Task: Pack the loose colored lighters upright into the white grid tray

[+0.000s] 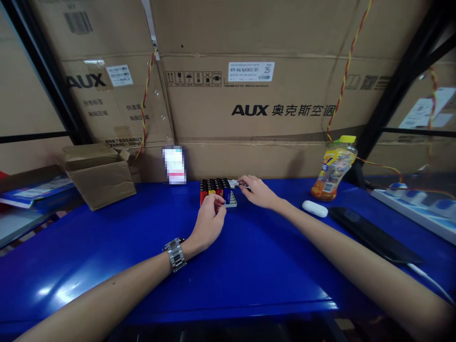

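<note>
Left hand is fronting the lighters, right hand flanking right; either grip's closure indeterminable; lighters seeming light, rigid, side-holdable.

Head view, forward and down.

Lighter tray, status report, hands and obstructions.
Left hand at tray's front. Right hand by its right side. Lighters upright in rows, partly hidden behind left hand.

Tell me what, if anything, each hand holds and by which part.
Cannot be told: the left hand is at black-topped red, yellow and blue lighters, the right hand at the right end of a small white object.
</note>
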